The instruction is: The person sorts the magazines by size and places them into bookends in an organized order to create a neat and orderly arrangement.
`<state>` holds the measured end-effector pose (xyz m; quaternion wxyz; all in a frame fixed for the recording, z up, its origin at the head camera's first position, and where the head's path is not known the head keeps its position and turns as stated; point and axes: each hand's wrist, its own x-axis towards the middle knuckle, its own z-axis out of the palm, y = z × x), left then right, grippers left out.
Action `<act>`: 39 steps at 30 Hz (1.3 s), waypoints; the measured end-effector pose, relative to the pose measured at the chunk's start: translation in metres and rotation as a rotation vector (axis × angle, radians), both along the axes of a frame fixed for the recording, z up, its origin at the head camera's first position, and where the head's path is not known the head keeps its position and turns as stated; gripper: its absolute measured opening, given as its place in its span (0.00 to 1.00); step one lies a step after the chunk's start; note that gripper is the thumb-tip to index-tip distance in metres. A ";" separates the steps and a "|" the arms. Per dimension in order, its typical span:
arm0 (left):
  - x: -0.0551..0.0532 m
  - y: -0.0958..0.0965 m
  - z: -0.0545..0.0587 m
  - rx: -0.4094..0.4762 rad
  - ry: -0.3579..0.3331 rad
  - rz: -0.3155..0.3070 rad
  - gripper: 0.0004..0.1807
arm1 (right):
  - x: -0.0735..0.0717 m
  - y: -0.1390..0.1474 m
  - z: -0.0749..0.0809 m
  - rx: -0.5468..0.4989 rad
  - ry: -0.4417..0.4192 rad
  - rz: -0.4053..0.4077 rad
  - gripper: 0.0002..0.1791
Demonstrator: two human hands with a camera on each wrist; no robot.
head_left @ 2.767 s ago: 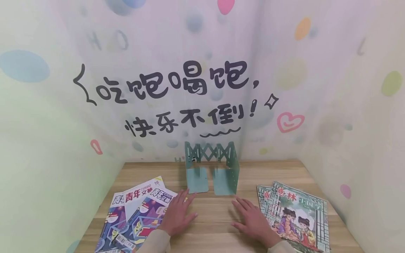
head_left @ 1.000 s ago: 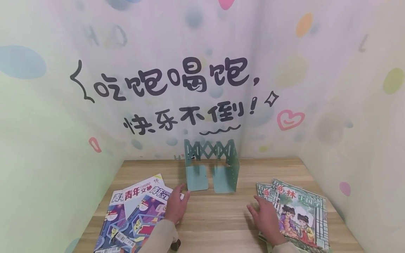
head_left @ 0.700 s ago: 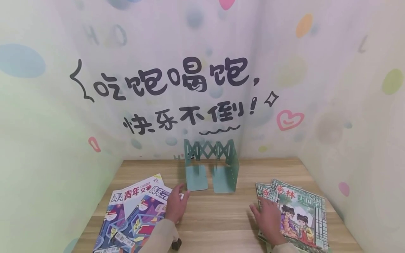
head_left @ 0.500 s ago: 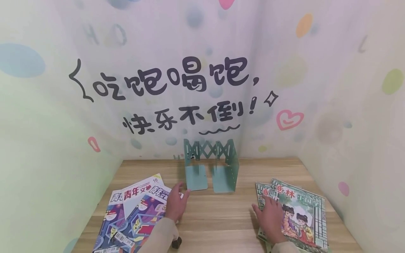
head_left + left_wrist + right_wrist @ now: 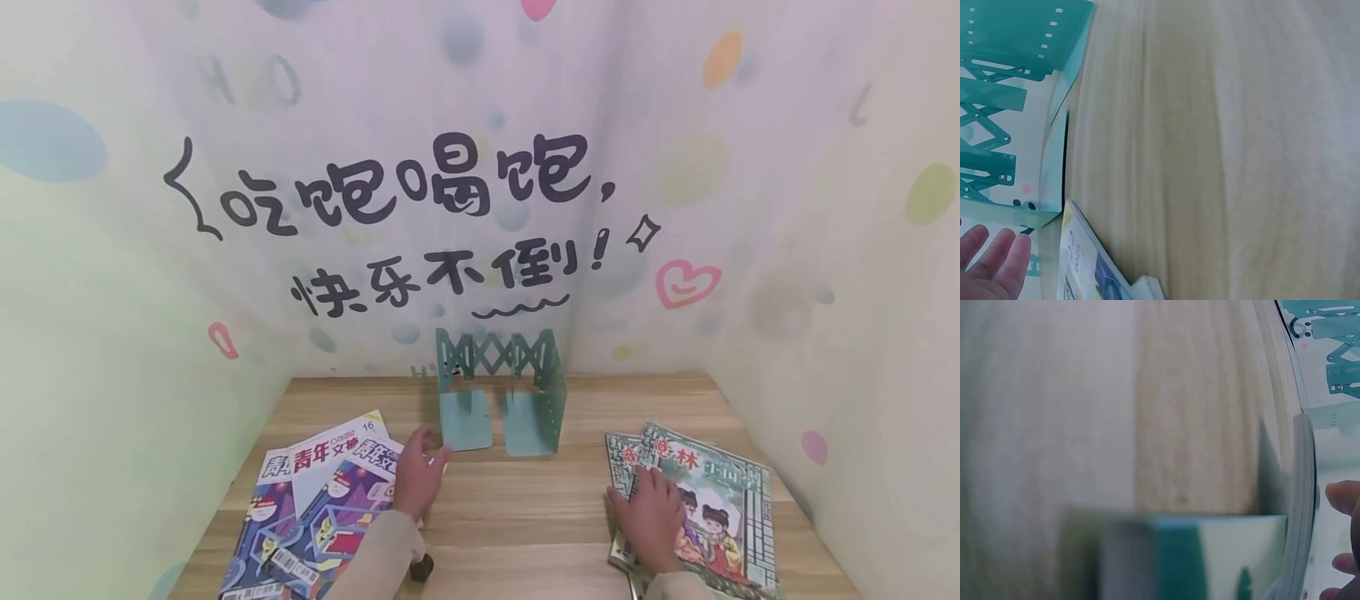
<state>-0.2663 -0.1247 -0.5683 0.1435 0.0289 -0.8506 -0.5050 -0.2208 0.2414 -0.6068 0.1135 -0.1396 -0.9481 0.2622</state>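
Note:
Over the left edge of the green-bordered magazines [image 5: 720,487], my right hand [image 5: 651,518] lies with its fingers spread loosely above the covers. In the right wrist view, its fingers [image 5: 1344,497] appear beside a magazine's edge [image 5: 1302,506]. My left hand [image 5: 420,473] hovers with relaxed fingers at the inner edge of the purple and white magazines [image 5: 337,437], gripping nothing. Just behind it stands a teal expandable bookend [image 5: 467,425] with a lattice back. The left wrist view has the left fingers [image 5: 1013,265] near the bookend's [image 5: 1013,37] side plate.
Everything lies on a wood-grain table [image 5: 510,517]. A pale curtain [image 5: 360,100] with printed characters and dots encloses the table at the back and sides. A small dark object [image 5: 422,568] shows by the left cuff.
My right hand has moved rightward from the bare tabletop onto the green-bordered magazines. The left hand drew slightly left toward its magazines and then stayed nearly still. Bookend and magazines show no clear shift.

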 end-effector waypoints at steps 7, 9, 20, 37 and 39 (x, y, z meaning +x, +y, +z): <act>-0.004 0.003 0.003 0.030 -0.002 -0.006 0.30 | 0.000 0.003 -0.001 -0.005 -0.041 -0.030 0.44; -0.006 0.003 0.004 0.027 0.025 -0.011 0.29 | 0.000 0.004 -0.001 -0.003 -0.049 -0.033 0.44; -0.019 0.002 0.013 -0.004 0.055 -0.018 0.29 | 0.001 0.005 0.001 0.031 -0.097 -0.010 0.48; -0.034 0.000 0.024 0.016 -0.017 -0.021 0.32 | 0.003 0.007 0.000 0.053 -0.126 0.015 0.49; -0.035 0.000 0.023 0.016 -0.006 -0.024 0.32 | 0.004 0.006 0.000 0.060 -0.128 0.021 0.49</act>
